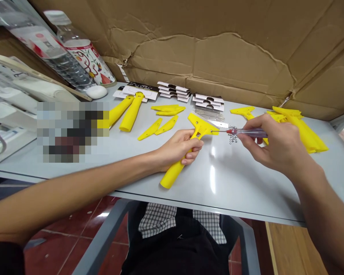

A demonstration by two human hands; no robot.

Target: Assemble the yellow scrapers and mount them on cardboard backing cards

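Note:
A yellow scraper handle [174, 173] is gripped around its neck by my left hand [179, 150], its wide head pointing up and away. My right hand [271, 141] holds a screwdriver [252, 132] with a clear handle, its thin shaft lying level and its tip at the right end of the scraper head. Small silver screws [232, 139] lie in a pile beneath the screwdriver. Behind the head are metal blades [209, 114]. Several flat yellow pieces [167, 125] rest left of it.
Yellow handles [309, 133] are heaped at the right, and two carded ones [132, 112] lie at the left. Folded cards [208, 102] stand along the back before a cardboard wall [218, 57]. Bottles [86, 57] and a white rack [14, 103] occupy the left.

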